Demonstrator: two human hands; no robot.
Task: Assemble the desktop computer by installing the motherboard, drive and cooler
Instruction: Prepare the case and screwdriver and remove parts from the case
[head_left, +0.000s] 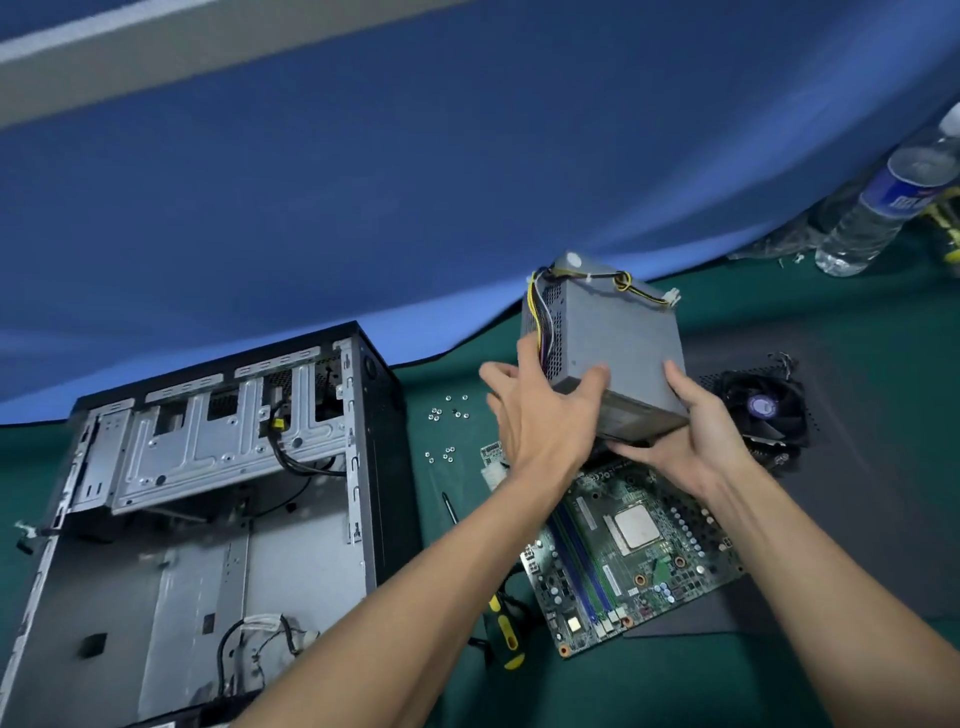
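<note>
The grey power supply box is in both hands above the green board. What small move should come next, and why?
Probably carry the power supply box left, toward the open computer case. Both the left hand and the right hand hold it in the air over the motherboard, which still lies on the table outside the case, so moving the box away clears the board.

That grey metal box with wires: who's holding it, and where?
Both hands hold the grey power supply above the motherboard: left hand on its left side, right hand under its lower right edge.

PC repair bench: green mat (727, 301), loose screws (448, 410), blue backdrop (415, 182).
</note>
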